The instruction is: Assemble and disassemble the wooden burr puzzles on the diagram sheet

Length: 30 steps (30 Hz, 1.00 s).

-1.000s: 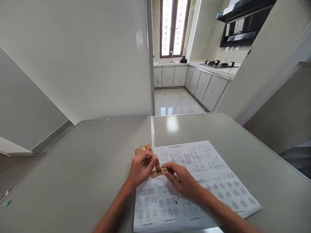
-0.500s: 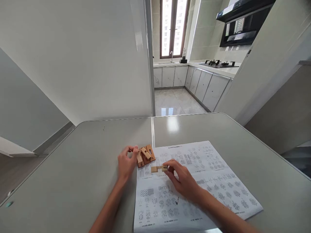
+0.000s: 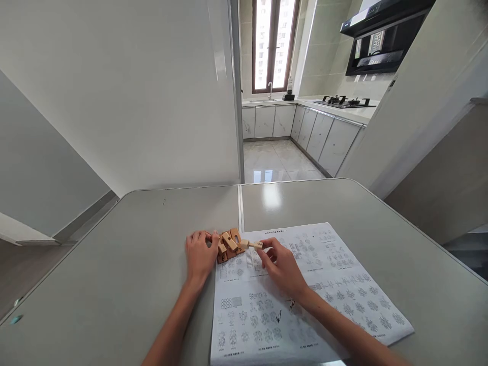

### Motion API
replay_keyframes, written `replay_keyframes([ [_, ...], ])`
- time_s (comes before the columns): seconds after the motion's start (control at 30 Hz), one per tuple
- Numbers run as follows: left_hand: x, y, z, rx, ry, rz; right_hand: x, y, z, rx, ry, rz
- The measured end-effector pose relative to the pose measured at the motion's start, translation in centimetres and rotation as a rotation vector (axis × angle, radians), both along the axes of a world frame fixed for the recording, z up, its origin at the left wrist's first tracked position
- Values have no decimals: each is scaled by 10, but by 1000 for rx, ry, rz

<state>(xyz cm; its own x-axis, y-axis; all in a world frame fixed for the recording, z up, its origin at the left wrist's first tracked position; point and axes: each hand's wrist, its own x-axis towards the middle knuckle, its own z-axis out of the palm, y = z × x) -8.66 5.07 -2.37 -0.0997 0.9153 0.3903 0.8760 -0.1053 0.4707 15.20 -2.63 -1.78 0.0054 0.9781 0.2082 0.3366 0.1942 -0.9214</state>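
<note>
Between the finger and thumb of my right hand (image 3: pixel 280 267) is a notched wooden puzzle piece (image 3: pixel 251 245) with a black numeral on its end. Its far end is close to a group of wooden puzzle pieces (image 3: pixel 230 244); whether they touch I cannot tell. My left hand (image 3: pixel 201 254) rests at the left side of that group, its fingers closed around the nearest wooden piece (image 3: pixel 221 254), partly covering it. One of the grouped pieces has an oblong slot. Beneath my right hand lies a printed instruction sheet (image 3: pixel 263 305) covered with small diagrams.
The grey table (image 3: pixel 114 274) has a seam (image 3: pixel 240 208) running away from me. A small teal object (image 3: pixel 16 319) is at the far left. Beyond the table stand a white panel (image 3: pixel 152 91) and a kitchen with cabinets (image 3: pixel 324 137) and a gas stove (image 3: pixel 345 101).
My right hand has lifted the notched piece off the sheet, moving it away from me and tilting it near the group. My left hand has stayed beside the group, fingers slightly shifted.
</note>
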Motion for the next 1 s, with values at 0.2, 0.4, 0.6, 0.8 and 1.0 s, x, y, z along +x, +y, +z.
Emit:
replay_keyframes([
  [0.2,0,-3,-2,-27,68,6,-19,26,-1,21,-117,-92],
  [0.4,5,-9,3,-37,180,-13,-29,32,-8,44,-264,-118],
  [0.6,9,-11,4,-24,263,15,-38,31,-10,124,-408,-107],
  [0.8,9,-11,3,-20,290,32,-43,32,-9,157,-556,-87],
  [1.0,8,-10,1,-15,305,25,-45,32,-8,192,-553,-41],
])
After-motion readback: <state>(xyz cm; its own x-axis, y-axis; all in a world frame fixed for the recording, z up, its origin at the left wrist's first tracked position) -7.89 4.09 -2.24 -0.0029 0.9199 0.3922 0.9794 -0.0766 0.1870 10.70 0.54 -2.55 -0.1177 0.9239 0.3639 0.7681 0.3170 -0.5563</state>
